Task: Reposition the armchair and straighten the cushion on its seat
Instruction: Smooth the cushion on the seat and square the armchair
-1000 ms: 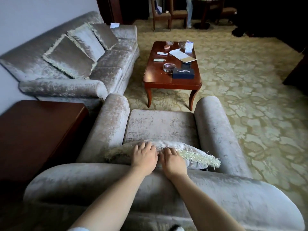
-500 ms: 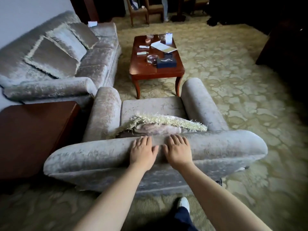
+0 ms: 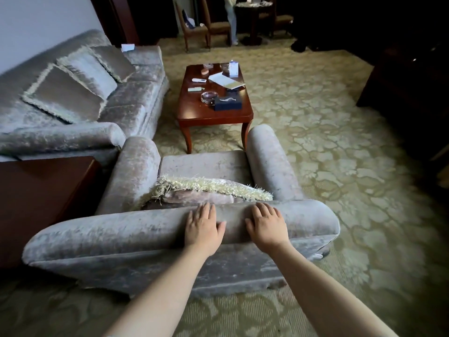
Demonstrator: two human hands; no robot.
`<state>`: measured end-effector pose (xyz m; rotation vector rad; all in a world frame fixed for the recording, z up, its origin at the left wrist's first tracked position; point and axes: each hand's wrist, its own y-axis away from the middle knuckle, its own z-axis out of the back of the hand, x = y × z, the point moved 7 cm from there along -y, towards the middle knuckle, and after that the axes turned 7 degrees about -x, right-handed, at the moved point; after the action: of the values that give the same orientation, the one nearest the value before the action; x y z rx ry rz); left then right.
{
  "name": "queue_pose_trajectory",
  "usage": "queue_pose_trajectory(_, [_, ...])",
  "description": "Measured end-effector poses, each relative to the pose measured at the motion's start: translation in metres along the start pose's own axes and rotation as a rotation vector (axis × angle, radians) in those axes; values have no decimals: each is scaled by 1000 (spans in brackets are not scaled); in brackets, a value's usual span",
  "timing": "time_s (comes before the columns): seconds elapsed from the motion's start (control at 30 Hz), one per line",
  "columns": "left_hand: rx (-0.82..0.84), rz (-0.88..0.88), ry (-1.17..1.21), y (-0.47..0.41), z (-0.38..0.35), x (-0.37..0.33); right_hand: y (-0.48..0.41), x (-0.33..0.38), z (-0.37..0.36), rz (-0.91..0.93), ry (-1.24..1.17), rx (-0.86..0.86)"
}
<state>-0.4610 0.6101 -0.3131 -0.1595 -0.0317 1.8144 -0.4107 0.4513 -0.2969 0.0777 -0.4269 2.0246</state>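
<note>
1. Seen from behind: armchair (image 3: 150, 239) on patterned carpet (image 3: 328, 142), its front facing the coffee table (image 3: 213, 117), its left side next to a dark wooden side table (image 3: 41, 198).
2. Left hand (image 3: 202, 228) flat on top of the backrest, palm down, fingers slightly spread, gripping nothing.
3. Right hand (image 3: 267, 224) flat on the same backrest, just beside the left, fingers slightly spread, gripping nothing.
4. Fringed cushion (image 3: 209, 188) on the seat, leaning against the backrest, its fringe edge running slightly askew, just in front of both hands.
5. Sofa (image 3: 80, 93) with three cushions to the left, along the wall.
</note>
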Motion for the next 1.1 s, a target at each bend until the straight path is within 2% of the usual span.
queue_pose_trajectory(0.17, [29,10,-20,-18,-10,-71,-11,-74,9,-17,40,73])
queue_pose_trajectory(0.23, [39,68,-15,-25,-18,-91,-12,-98,11,-40,40,70])
queue_pose_trajectory(0.3, [22,132,-38,-27,-20,-95,-10,-103,11,-27,18,71])
queue_pose_trajectory(0.53, [15,153,-73,-17,-17,-78,-16,-91,-5,0,45,192])
queue_pose_trajectory(0.83, [-36,231,-103,6,3,3,-25,30,-33,311,19,256])
queue_pose_trajectory(1.1, [-125,187,-93,19,29,166,-47,179,-78,285,-42,256])
